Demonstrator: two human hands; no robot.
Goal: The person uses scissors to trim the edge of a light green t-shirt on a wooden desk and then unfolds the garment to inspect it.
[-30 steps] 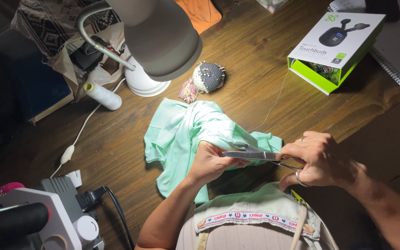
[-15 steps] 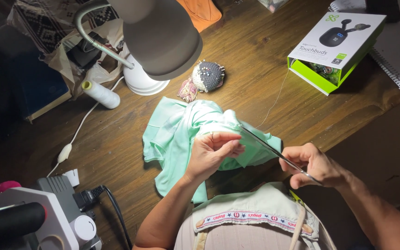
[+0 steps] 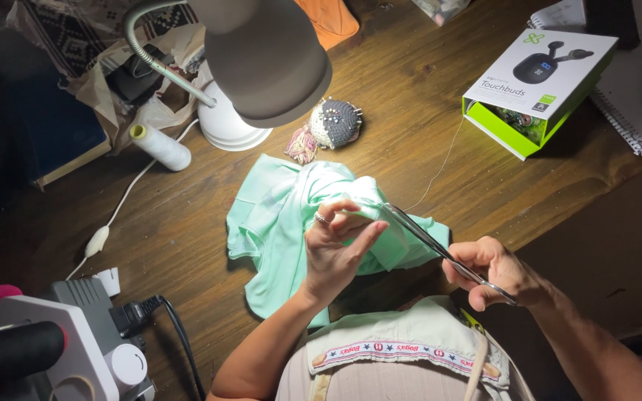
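A fold of mint-green cloth point(image 3: 284, 223) is pinched by the left hand point(image 3: 336, 249) while slim metal scissors point(image 3: 440, 249) are held to it by the right hand point(image 3: 495, 271).

The left forearm is raised from the lower edge of the view, wrist bent back, palm turned toward the camera; its grip is closed on a bunched ridge of the cloth between thumb and fingertips, a ring visible on one finger. The right arm is brought in from the lower right, its grip closed through the scissor handles, the blades angled up and left so that their tips meet the pinched fold. The cloth is spread on the brown wooden counter point(image 3: 410, 104), below a grey gooseneck desk lamp point(image 3: 265, 56) and a round grey pincushion point(image 3: 336, 122). A thin thread point(image 3: 443, 160) is seen trailing from the cloth toward a green-and-white cardboard box point(image 3: 536, 85).
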